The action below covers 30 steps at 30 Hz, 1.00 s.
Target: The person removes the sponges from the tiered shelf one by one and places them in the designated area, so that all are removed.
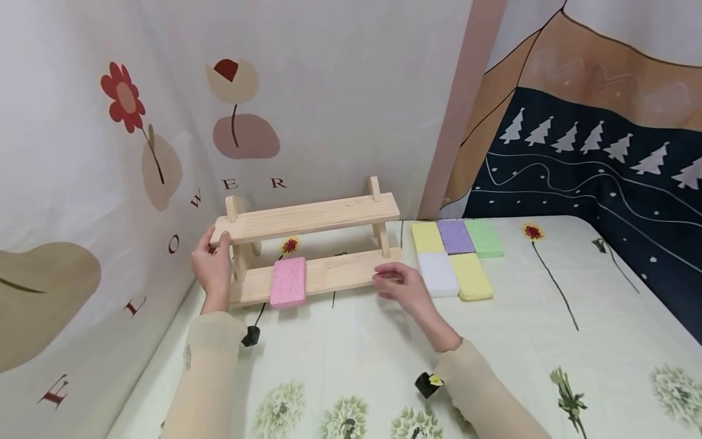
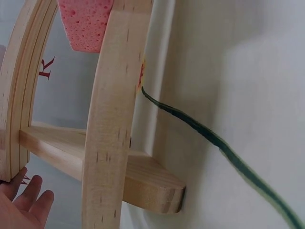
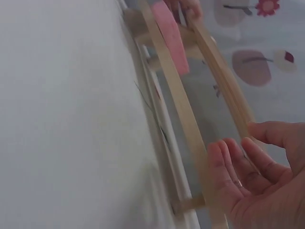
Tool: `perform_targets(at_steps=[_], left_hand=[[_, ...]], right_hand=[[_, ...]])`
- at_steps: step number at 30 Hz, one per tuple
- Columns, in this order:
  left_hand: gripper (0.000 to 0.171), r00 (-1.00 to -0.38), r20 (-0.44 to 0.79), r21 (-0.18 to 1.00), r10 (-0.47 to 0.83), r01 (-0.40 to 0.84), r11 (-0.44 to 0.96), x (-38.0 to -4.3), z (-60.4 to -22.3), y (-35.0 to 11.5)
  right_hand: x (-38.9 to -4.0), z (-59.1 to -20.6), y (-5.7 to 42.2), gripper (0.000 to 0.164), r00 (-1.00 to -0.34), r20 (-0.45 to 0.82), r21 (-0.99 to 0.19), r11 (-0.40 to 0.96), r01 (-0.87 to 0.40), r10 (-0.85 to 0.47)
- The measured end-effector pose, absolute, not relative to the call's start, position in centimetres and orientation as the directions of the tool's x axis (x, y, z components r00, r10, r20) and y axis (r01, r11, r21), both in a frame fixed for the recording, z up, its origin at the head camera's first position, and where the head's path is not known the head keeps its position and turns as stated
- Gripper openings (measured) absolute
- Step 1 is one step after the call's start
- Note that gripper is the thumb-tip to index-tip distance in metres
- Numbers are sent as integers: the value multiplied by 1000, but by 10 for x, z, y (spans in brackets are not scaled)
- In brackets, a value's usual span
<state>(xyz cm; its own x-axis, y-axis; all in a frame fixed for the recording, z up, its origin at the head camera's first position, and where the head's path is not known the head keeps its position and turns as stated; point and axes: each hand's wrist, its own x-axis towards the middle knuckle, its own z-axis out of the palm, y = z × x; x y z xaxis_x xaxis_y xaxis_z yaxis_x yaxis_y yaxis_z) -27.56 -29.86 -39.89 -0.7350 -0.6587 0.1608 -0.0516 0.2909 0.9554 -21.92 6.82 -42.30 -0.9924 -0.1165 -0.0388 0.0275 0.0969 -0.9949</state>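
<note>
A two-tier wooden shelf (image 1: 307, 217) stands against the back cloth. My left hand (image 1: 212, 268) grips the left end of its upper board, thumb at the front; in the left wrist view, the left hand's fingers (image 2: 33, 193) reach round that board's end. On the lower board, left of the middle, lies a pink sponge (image 1: 288, 281), its front edge jutting past the wood. My right hand (image 1: 406, 289) hovers by the lower board's right end, fingers loosely bent and holding nothing. The right wrist view shows the right hand's thumb and fingertips (image 3: 221, 150) apart, overlapping the boards.
Right of the shelf, several sponges lie side by side in two rows: yellow (image 1: 428, 236), purple (image 1: 455, 236) and green (image 1: 484, 238) behind, white (image 1: 437, 274) and yellow (image 1: 471, 276) in front. A flower-print cloth (image 1: 356, 347) covers the table; printed curtains (image 1: 340, 91) hang behind.
</note>
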Motion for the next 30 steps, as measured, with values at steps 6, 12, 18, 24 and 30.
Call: perform_targets(at_steps=[6, 12, 18, 24, 30], left_hand=[[51, -735, 152, 957, -661, -58, 285, -274, -397, -299], [52, -737, 159, 954, -657, -56, 294, -275, -397, -299], [52, -745, 171, 949, -645, -52, 311, -276, -396, -298], [52, -743, 154, 954, -652, -59, 292, -276, -395, -299], [52, -742, 163, 954, -650, -50, 296, -276, -397, -299]], right_hand=[[-215, -433, 22, 32, -981, -16, -999, 41, 8, -194], [-212, -438, -10, 40, -971, 18, -1000, 9, -21, -240], [-210, -442, -34, 48, -969, 31, -999, -32, -23, -247], [-211, -444, -51, 51, -973, 25, -998, -66, -10, -231], [-213, -445, -61, 50, -978, 39, -996, -83, -22, -207]])
